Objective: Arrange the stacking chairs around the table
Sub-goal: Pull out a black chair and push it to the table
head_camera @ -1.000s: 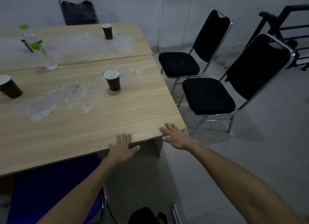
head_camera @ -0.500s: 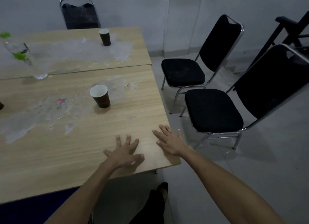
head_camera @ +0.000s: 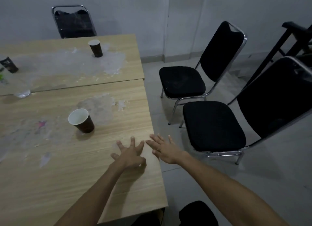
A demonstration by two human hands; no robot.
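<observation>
Both hands are held out with fingers spread and nothing grasped: the left hand (head_camera: 129, 155) is laid flat over the tabletop near its right edge, and the right hand (head_camera: 164, 149) is stretched across that same edge, its fingertips just over the wood and its wrist beyond it. Compared with a second ago, the hands are seen further in over the table (head_camera: 94, 188), and the view has been carried forward and to the right, so that the table's near corner is now behind the wrists rather than under the palms. The nearest stacking chair (head_camera: 214, 124) is found just to the right of the right hand, apart from the table and turned with its seat toward it; a second black chair (head_camera: 182, 81) stands ahead of the right hand, also off the table's side. A third chair (head_camera: 74, 23) is placed far ahead of the left hand, against the table's far edge. A paper cup (head_camera: 81, 121) is stood ahead and left of the left hand. From this shift it is judged that the nearest chair is being approached and has not yet been touched.
</observation>
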